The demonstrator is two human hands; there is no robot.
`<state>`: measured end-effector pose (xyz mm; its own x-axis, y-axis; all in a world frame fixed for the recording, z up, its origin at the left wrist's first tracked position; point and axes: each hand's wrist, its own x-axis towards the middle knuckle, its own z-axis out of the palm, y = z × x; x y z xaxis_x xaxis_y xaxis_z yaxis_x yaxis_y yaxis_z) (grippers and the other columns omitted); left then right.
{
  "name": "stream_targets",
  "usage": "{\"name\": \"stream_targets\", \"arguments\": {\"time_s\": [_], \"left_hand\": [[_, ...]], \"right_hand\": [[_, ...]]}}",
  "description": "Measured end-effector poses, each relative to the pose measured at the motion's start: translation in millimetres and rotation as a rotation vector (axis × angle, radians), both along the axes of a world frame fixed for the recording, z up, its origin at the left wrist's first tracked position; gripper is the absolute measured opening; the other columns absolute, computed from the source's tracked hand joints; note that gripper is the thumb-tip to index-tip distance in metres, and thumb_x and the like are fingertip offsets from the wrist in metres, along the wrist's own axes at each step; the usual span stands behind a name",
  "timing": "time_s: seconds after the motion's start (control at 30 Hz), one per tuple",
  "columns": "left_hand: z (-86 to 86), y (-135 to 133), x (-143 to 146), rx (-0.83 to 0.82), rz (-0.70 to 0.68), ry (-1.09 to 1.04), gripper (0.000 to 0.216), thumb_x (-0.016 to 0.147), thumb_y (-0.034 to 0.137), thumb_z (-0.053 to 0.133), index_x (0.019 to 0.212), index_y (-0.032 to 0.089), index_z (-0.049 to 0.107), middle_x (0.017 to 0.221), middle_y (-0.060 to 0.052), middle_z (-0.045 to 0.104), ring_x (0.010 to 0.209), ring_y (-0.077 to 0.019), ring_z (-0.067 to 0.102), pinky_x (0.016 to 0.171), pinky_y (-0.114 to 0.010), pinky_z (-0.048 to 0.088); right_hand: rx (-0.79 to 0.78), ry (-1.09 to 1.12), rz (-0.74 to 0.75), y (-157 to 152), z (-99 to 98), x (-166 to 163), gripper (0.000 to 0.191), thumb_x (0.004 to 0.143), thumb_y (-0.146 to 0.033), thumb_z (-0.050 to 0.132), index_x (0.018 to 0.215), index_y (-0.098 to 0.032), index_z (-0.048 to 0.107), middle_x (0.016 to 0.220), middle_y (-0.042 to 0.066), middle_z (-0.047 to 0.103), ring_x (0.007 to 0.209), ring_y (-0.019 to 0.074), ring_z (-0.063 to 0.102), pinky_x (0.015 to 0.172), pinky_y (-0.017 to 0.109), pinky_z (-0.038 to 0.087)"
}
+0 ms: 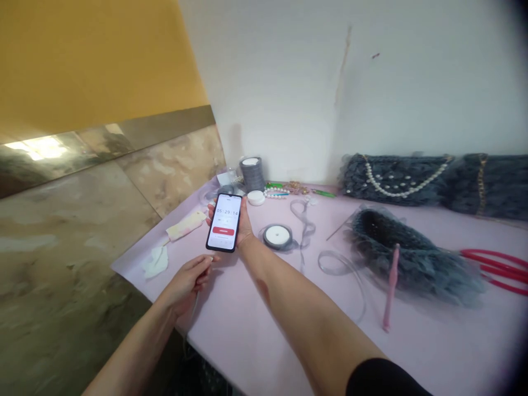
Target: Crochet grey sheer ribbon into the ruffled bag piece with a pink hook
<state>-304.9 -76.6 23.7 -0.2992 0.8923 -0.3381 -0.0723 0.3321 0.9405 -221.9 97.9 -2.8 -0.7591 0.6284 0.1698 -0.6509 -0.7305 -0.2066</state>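
A smartphone (224,220) with a lit screen, showing a timer and a red button, rests in my right hand (245,224). That hand's fingers wrap around the phone's back and edges. Just below the phone's lower end, my left hand (195,275) pinches the plug end of a charging cable (194,311). The cable hangs down past the table edge. Whether the plug touches the phone's port is too small to tell. To the right of my right hand lies a spool of grey ribbon (277,236) with a white centre.
On the pink-covered table (256,324) lie a grey ruffled crochet piece (416,258), a pink crochet hook (391,291), red tubing (501,267) and a patterned cloth strip (186,226). Stacked spools (252,175) and a pearl-trimmed bag (396,179) stand by the wall.
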Motion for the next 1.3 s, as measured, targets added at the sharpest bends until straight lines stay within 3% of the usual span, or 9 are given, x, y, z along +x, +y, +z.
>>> {"name": "stream_targets", "arguments": {"time_s": [0.23,0.5,0.9,1.13,1.3], "left_hand": [[-12.8,16,15,0.1,0.039,-0.069,0.036,0.062,0.037,0.083,0.084,0.011,0.069,0.069,0.001,0.049,0.052,-0.0055,0.033,0.047,-0.021,0.022],[-28.4,25,21,0.221,0.174,0.036,0.024,0.067,0.032,0.079,0.081,0.015,0.07,0.082,-0.004,0.066,0.066,-0.0107,0.049,0.058,-0.024,0.033],[-30.7,38,23,0.25,0.221,-0.004,0.031,0.062,0.034,0.08,0.082,0.014,0.068,0.082,-0.006,0.069,0.056,-0.008,0.04,0.055,-0.026,0.029],[-30.2,43,20,0.289,0.251,0.046,0.03,0.062,0.033,0.079,0.081,0.013,0.069,0.081,-0.005,0.07,0.063,-0.0105,0.044,0.062,-0.027,0.031],[-32.1,46,21,0.292,0.224,0.051,0.042,0.061,0.034,0.078,0.096,0.013,0.067,0.083,-0.007,0.072,0.072,-0.0147,0.052,0.064,-0.027,0.03]], "right_hand": [[0.005,0.002,-0.02,2,-1.9,0,0.078,0.086,-0.081,0.032,0.115,-0.016,0.065,0.099,0.01,0.075,0.084,0.0206,0.07,0.08,0.04,0.06],[-0.025,0.013,-0.072,7,-5.0,-2,0.072,0.088,-0.078,0.035,0.11,-0.016,0.065,0.094,0.01,0.075,0.082,0.0224,0.07,0.076,0.044,0.061],[-0.112,-0.027,-0.18,12,-6.9,-2,0.067,0.087,-0.078,0.038,0.101,-0.018,0.064,0.087,0.007,0.074,0.072,0.0188,0.069,0.072,0.037,0.061],[-0.118,-0.035,-0.203,14,-10.0,-5,0.064,0.086,-0.077,0.042,0.101,-0.019,0.064,0.084,0.006,0.074,0.072,0.0195,0.069,0.071,0.038,0.061],[-0.068,-0.003,-0.183,15,-9.5,-2,0.066,0.088,-0.077,0.036,0.103,-0.019,0.065,0.086,0.007,0.075,0.074,0.0195,0.07,0.07,0.038,0.062]]}}
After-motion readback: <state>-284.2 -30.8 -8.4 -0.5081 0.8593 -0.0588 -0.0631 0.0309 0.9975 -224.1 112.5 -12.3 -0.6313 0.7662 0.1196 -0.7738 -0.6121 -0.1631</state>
